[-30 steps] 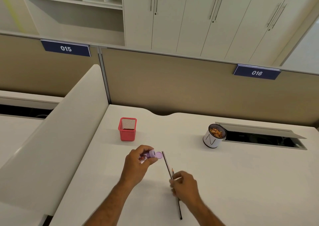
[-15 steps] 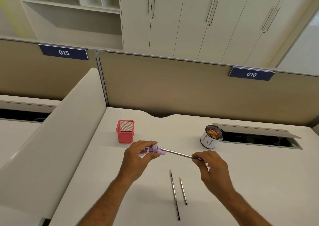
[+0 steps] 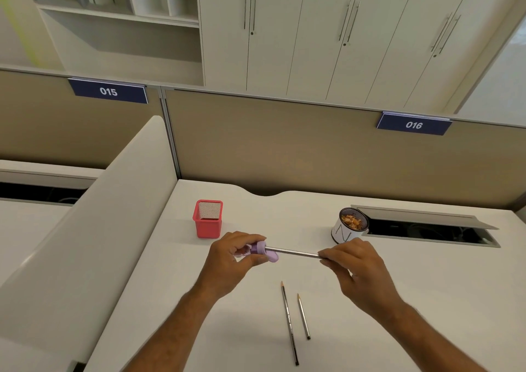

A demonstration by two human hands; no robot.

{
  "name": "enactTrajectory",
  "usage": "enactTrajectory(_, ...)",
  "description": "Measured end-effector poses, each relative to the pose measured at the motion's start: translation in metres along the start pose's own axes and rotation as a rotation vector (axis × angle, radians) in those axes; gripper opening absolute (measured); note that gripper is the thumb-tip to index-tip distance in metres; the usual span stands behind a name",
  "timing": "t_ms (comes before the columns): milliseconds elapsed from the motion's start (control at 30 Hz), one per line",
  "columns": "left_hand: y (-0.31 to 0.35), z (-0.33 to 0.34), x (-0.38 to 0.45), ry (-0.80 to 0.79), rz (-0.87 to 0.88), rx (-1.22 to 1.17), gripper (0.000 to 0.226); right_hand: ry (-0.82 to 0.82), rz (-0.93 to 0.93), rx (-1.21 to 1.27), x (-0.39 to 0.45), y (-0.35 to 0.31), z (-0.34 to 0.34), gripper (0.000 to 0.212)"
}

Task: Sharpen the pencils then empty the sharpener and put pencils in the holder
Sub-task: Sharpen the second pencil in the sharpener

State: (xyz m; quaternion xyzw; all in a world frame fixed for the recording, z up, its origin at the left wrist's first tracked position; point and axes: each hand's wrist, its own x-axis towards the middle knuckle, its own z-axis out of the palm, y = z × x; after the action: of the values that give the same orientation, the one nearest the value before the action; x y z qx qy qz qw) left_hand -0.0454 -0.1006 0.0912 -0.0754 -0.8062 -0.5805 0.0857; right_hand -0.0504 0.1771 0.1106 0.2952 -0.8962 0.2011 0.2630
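Your left hand (image 3: 227,260) grips the purple sharpener (image 3: 260,250); your right hand (image 3: 355,269), down on the desk a second ago, now pinches a pencil (image 3: 293,252) seated in it. Sharpening starts; two pencils (image 3: 289,320) wait below.

Two numbered signs are legible. Sign "015" (image 3: 108,91): white numerals on a dark blue plate, mounted on the top edge of the left partition panel (image 3: 71,132). Sign "016" (image 3: 413,124): white numerals on an identical dark blue plate, mounted on the top edge of the right partition panel (image 3: 284,149). The white cup (image 3: 343,232) on the desk (image 3: 427,286) carries dark line markings; these cannot be read.
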Motion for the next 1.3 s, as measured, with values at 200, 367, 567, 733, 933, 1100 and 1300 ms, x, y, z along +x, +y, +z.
enactTrajectory(200, -0.004, -0.003, 0.003, -0.143, -0.092, 0.019, 0.024, -0.063, -0.134, 0.002, 0.002, 0.006, -0.01, 0.023)
enactTrajectory(367, -0.002, -0.006, 0.004, -0.277, -0.153, 0.027, 0.017, -0.04, -0.281, -0.102, 0.0, 0.004, -0.013, 0.016)
enactTrajectory(567, 0.003, -0.007, 0.003, -0.329, -0.171, 0.041, 0.016, -0.04, -0.325, -0.136, 0.006, -0.005, -0.017, 0.019)
enactTrajectory(733, 0.007, -0.009, 0.004, -0.202, -0.039, 0.008, 0.029, -0.255, 0.012, -0.008, 0.009, -0.01, -0.019, 0.042)
enactTrajectory(933, 0.004, -0.007, 0.011, -0.056, 0.167, 0.047, 0.034, -0.499, 0.331, 0.256, 0.023, -0.02, -0.023, 0.037)
enactTrajectory(1100, 0.015, -0.01, 0.01, -0.144, 0.06, 0.009, 0.028, -0.295, 0.155, 0.156, 0.024, -0.02, -0.027, 0.015)
enactTrajectory(1300, 0.015, -0.012, 0.009, -0.233, -0.01, 0.015, 0.017, -0.052, -0.375, -0.206, 0.022, -0.015, -0.025, 0.014)
